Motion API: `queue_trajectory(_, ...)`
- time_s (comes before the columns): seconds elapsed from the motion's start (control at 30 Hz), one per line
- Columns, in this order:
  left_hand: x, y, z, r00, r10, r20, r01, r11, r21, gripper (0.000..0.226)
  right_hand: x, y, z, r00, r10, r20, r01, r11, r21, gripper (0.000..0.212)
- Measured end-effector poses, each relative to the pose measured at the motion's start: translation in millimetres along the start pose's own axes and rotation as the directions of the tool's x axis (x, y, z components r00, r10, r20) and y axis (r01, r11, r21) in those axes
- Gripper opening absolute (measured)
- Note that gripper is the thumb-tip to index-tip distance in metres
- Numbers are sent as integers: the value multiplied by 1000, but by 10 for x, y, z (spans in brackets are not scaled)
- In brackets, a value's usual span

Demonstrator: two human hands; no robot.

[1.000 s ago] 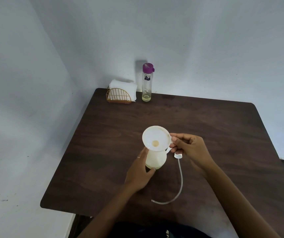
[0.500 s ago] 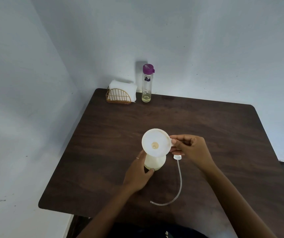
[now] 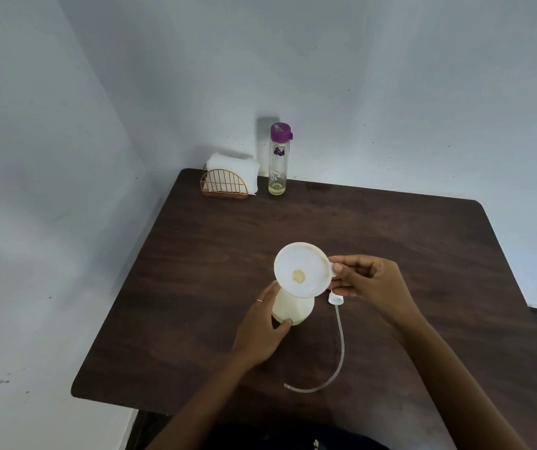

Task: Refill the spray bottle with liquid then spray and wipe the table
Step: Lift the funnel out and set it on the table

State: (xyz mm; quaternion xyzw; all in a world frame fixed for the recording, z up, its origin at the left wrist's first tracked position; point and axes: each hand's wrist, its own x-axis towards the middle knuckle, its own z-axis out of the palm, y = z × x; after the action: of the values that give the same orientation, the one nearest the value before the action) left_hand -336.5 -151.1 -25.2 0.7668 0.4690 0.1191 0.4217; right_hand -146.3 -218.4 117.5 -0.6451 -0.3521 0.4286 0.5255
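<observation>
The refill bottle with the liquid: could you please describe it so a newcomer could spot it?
At the dark wooden table's far left corner, beside the gold wire napkin holder, stands a tall clear glass bottle. Only it has a purple cap.

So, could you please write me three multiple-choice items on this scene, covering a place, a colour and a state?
1. Where does the tall bottle stand?
A. At the table's far edge, right of the napkin holder
B. In the left hand
C. On the floor

2. What colour is its cap?
A. Green
B. Purple
C. Red

3. What is the right hand doing?
A. Resting flat on the table
B. Gripping the tube
C. Pinching the funnel's tab

Key: 1 A, it stands by the wall beside the holder; 2 B, the cap is plainly purple; 3 C, thumb and finger close on the rim tab.
</observation>
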Motion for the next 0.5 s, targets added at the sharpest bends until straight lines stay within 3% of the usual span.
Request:
queue_trajectory(0.2,-35,93,-44,995,-10,-101,5,999,-47,66,48,-42,-35,1000,-8,10,8,1000,11,14)
queue_trajectory(0.37,-58,448,-347,934,-70,-352,-76,920,-384,48,171,-139,-120,994,-100,-40,100,995,-17,13)
queue_trajectory(0.5,156,850,-684,951,-62,-303,-127,816,-565,41,416,-199,-153,982,-163,-101,156,985,-74,14)
